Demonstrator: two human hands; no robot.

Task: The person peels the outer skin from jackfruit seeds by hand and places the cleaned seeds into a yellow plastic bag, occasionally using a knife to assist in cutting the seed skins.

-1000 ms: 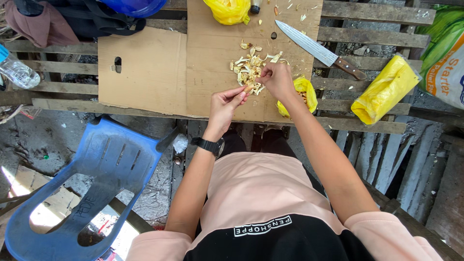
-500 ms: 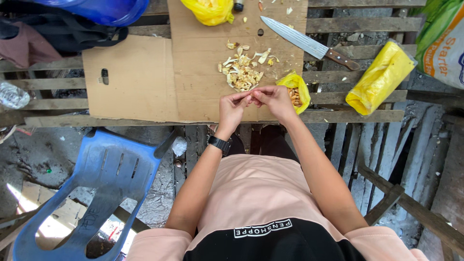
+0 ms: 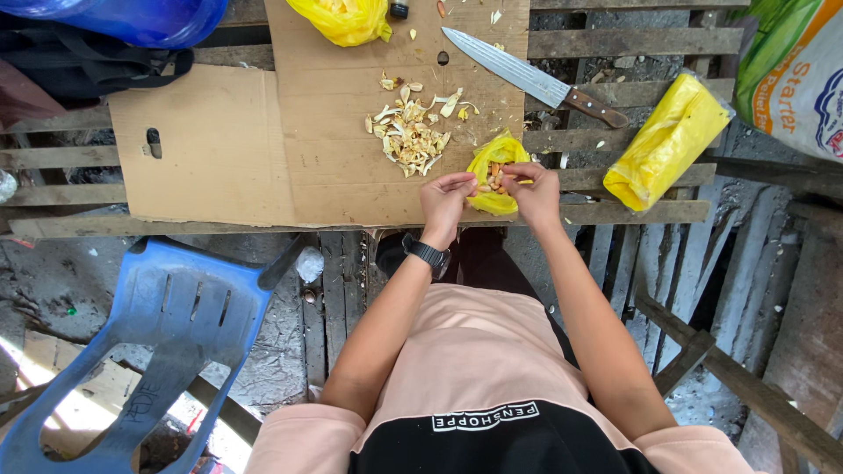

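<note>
A small open yellow plastic bag (image 3: 493, 175), crumpled and holding a handful of pale brown seeds (image 3: 494, 175), is seen at the near edge of a cardboard sheet (image 3: 219, 149) laid over a slatted wooden bench (image 3: 615, 211). The bag's rim is pinched by the right hand (image 3: 534, 189); the fingertips of the left hand (image 3: 446, 197) are closed on something small at the bag's left edge, though what is gripped cannot be told. A black wristwatch (image 3: 426, 254) is worn on the left wrist. Just beyond the bag, a heap of pale peelings (image 3: 411, 132) is spread on the cardboard. A long kitchen knife (image 3: 536, 79) with a wooden handle is laid diagonally behind. To the right, a filled, oblong yellow plastic bag (image 3: 663, 145) is rested on the slats; another knotted yellow bag (image 3: 347, 19) is placed at the far edge. A printed woven sack (image 3: 795, 70) in green, orange and white is shown at the upper right corner. A blue plastic chair (image 3: 149, 342) is stood at lower left.
</note>
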